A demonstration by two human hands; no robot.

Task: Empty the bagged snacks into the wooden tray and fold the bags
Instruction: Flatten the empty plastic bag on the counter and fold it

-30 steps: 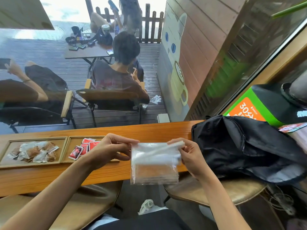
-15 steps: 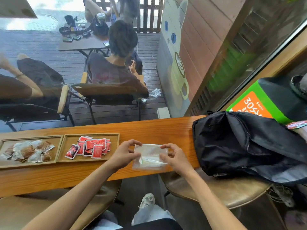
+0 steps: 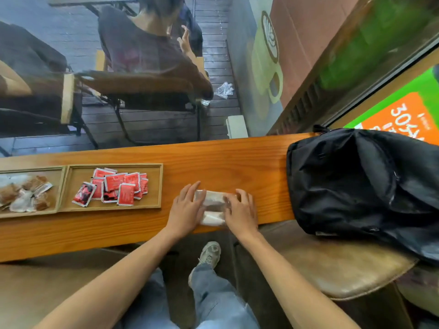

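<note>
A folded clear plastic bag (image 3: 213, 206) lies flat on the wooden counter (image 3: 225, 160). My left hand (image 3: 186, 208) presses on its left side with straight fingers. On the bag's right side rests my right hand (image 3: 241, 210), fingers also flat. To the left stands a wooden tray (image 3: 155, 186) holding several red snack packets (image 3: 116, 187). A second wooden tray (image 3: 58, 184) at the far left holds brown snacks in clear wrappers (image 3: 26, 193).
A black backpack (image 3: 361, 184) sits on the counter's right end and on a brown stool (image 3: 337, 264). A window runs along the counter's far edge, with seated people outside. My legs and a shoe (image 3: 210, 254) show below.
The bag was held up in the air between both hands, then folded smaller. Now it lies on the counter with both hands flat on it.
</note>
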